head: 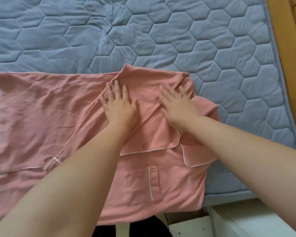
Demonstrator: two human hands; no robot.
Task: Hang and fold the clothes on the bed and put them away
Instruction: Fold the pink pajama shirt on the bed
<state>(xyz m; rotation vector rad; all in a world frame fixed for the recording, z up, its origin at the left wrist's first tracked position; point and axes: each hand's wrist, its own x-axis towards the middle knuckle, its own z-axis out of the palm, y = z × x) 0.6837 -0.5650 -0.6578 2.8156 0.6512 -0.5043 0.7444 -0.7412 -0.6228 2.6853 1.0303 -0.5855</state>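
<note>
A pink pyjama shirt with white piping, buttons and a chest pocket lies spread on the blue quilted bed, its collar end to the right. One sleeve is folded across the body. My left hand lies flat on the folded sleeve near the shirt's far edge, fingers straight and spread. My right hand presses flat on the cloth beside the collar, fingers straight. Neither hand grips the fabric.
The bed's near edge runs at lower right, with a white surface and a white box below it. A wooden frame borders the bed on the right. Bare quilt stretches beyond the shirt.
</note>
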